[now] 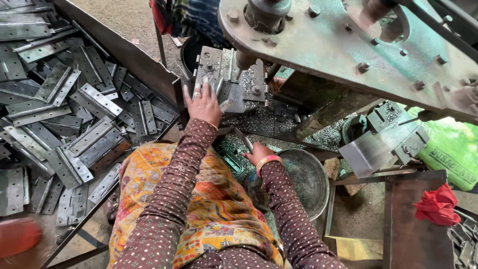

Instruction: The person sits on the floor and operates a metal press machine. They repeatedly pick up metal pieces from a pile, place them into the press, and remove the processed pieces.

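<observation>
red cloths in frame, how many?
1 for certain: a crumpled red rag on the dark metal plate at lower right. A red fabric edge shows at top centre, and a blurred red shape at bottom left is unidentifiable.

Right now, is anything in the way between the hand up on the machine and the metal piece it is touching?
Nothing visible. The left hand already rests on the metal piece on the press bed, its fingers spread across it. The press ram hangs just beside it, to the right.

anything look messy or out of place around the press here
Yes: fine metal chips are strewn over the press bed beside the left hand, and the hinge plates lie in a jumbled heap, not stacked. A red rag sits crumpled at right.
</observation>
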